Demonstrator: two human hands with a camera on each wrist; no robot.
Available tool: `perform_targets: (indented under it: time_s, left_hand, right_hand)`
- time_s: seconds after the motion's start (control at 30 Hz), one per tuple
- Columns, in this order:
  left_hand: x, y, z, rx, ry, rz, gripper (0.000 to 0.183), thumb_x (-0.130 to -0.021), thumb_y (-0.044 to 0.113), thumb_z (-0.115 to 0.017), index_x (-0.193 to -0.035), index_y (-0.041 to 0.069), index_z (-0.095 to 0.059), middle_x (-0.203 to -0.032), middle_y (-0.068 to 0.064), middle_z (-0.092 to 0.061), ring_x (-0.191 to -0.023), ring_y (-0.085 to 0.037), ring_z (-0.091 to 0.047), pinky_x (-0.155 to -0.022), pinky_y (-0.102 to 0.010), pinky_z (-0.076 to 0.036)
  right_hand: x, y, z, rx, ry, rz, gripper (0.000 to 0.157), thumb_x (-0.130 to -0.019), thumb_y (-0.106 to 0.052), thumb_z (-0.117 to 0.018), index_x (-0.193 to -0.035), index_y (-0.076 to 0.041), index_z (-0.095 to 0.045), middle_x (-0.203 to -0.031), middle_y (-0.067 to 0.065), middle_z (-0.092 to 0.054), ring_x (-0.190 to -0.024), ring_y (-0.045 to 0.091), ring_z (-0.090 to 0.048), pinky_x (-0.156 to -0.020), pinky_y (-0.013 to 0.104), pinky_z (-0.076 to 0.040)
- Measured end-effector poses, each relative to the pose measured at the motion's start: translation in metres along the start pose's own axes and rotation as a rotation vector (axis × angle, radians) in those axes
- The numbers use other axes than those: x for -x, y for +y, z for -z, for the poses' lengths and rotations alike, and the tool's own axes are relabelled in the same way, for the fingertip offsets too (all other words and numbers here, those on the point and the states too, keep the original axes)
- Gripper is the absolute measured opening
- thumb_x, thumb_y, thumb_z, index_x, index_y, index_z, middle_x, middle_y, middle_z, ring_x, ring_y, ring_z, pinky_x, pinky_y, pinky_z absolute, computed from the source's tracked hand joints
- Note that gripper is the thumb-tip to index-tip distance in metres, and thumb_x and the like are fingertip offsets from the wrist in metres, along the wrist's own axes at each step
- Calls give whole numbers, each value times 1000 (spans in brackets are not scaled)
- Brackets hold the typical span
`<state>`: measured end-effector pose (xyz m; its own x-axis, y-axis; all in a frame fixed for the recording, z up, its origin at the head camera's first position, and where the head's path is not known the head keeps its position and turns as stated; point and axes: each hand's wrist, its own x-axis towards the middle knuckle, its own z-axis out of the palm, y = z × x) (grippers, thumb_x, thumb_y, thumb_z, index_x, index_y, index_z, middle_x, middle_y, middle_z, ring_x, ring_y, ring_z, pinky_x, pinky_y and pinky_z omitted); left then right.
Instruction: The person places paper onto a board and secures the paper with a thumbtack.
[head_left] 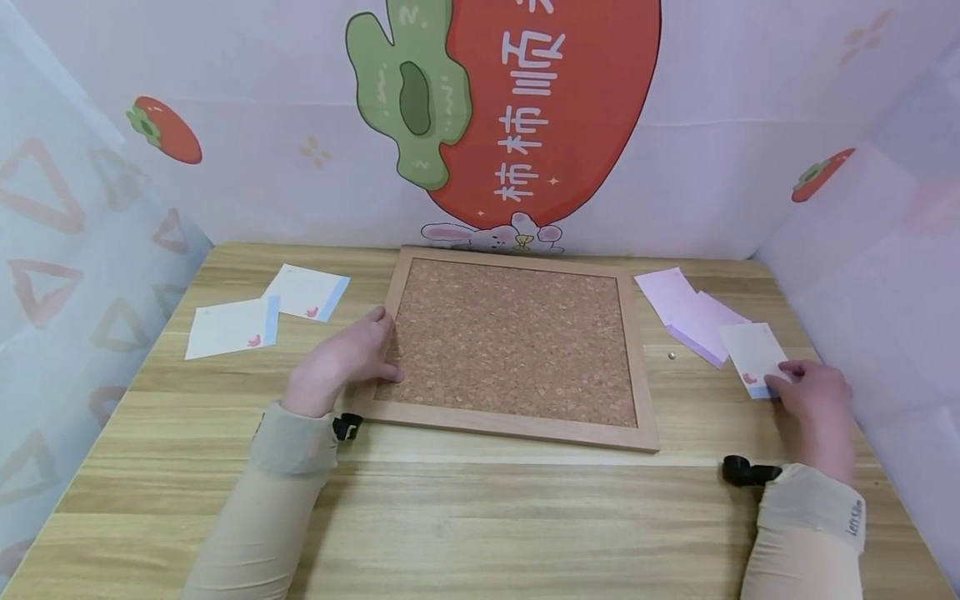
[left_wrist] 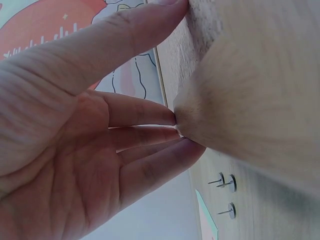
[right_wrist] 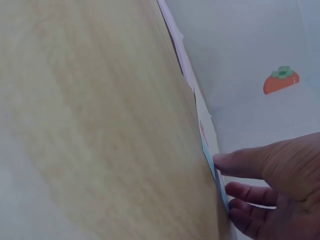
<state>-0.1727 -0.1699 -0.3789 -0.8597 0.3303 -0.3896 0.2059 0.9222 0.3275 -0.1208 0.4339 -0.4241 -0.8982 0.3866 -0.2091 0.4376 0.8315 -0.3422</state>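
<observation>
A cork board [head_left: 513,337] with a wooden frame lies on the table. My left hand [head_left: 348,358] grips its left side, thumb on top and fingers against the outer edge; the left wrist view shows these fingertips at the frame's corner [left_wrist: 200,115]. At the right, my right hand [head_left: 817,400] pinches the lower right corner of a white card [head_left: 753,354] with a blue strip and a small pink print. The thumb lies on the card in the right wrist view, with the other fingers at its edge. This card overlaps pink paper [head_left: 701,325].
Two more white cards [head_left: 232,327] with blue strips lie left of the board. A small silver piece [head_left: 672,356] is between board and pink paper. Several thumbtacks [left_wrist: 230,182] show in the left wrist view. Printed cloth [head_left: 277,200] hangs around the table.
</observation>
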Motion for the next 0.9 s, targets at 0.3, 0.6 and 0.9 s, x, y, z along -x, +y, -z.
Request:
perform_targets:
  time_s: [0.3,0.6,0.9]
  left_hand:
    - [0,0,0,3,-5,13,97,-87,28,-78,-150,-16,-20,-162,-34,-10,-147,-49,-26,-121,-55,-27]
    - [-1,1,0,-6,-2,11,94,-87,28,-78,-149,-17,-24,-161,-35,-13,-147,-49,-26,-121,-55,-27]
    - [1,3,1,7,-21,25,99,-87,28,-78,-151,-17,-17,-162,-34,-7,-148,-49,-21,-122,-55,-23]
  right_hand:
    - [1,0,1,31,19,74,75,-93,-47,-65,-125,18,-47,-124,45,-47,-106,56,-42,-90,63,-36]
    - [2,-2,6,76,19,139,53,-90,-36,-69,-94,12,-47,-88,34,-56,-83,46,-47,-75,53,-33]
    - [0,-4,9,23,-68,112,71,-94,-36,-66,-130,20,-42,-128,46,-46,-105,56,-49,-91,66,-42]
